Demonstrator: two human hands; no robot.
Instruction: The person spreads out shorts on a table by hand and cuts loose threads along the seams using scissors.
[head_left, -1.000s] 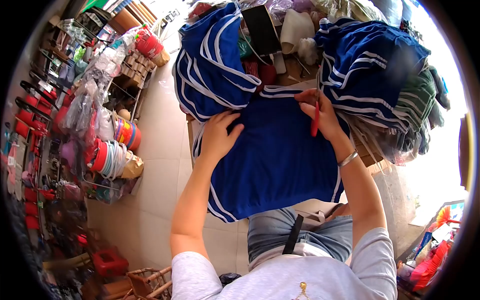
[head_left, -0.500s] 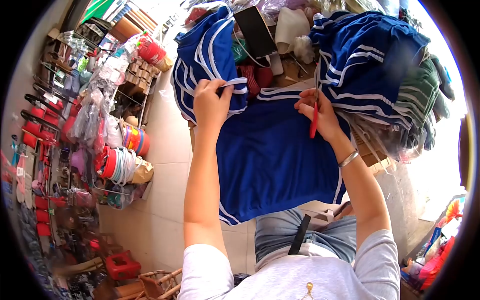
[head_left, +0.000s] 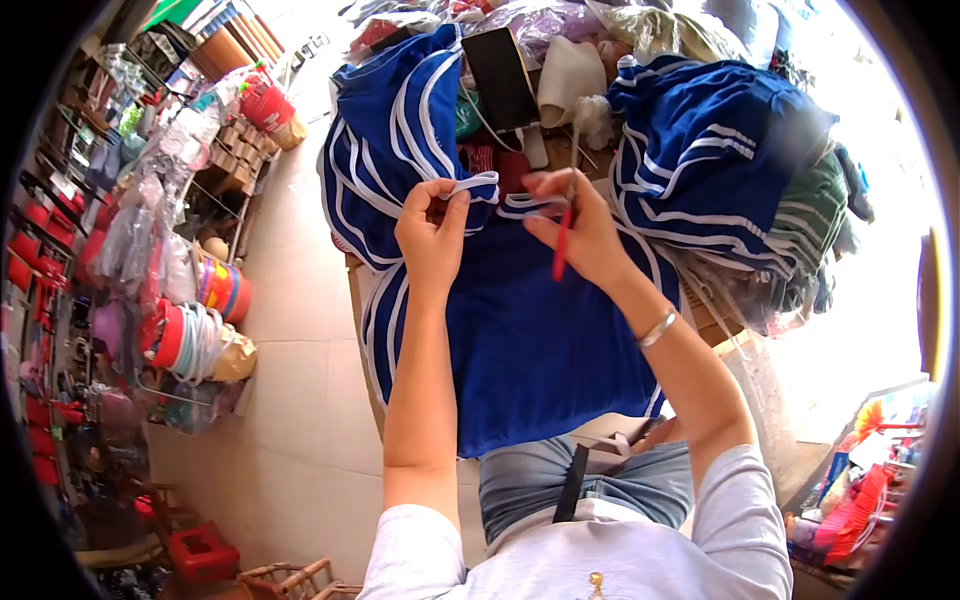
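We see the left hand pinching white trim, the right hand gripping a red-handled tool; what the far-left red container holds, we cannot tell.

Garment before the lap, phone behind, between left heap and right heap.

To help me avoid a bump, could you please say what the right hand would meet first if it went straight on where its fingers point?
The right hand would probably first meet the white-trimmed blue fabric edge pinched in the bare left hand, though depth is unclear.
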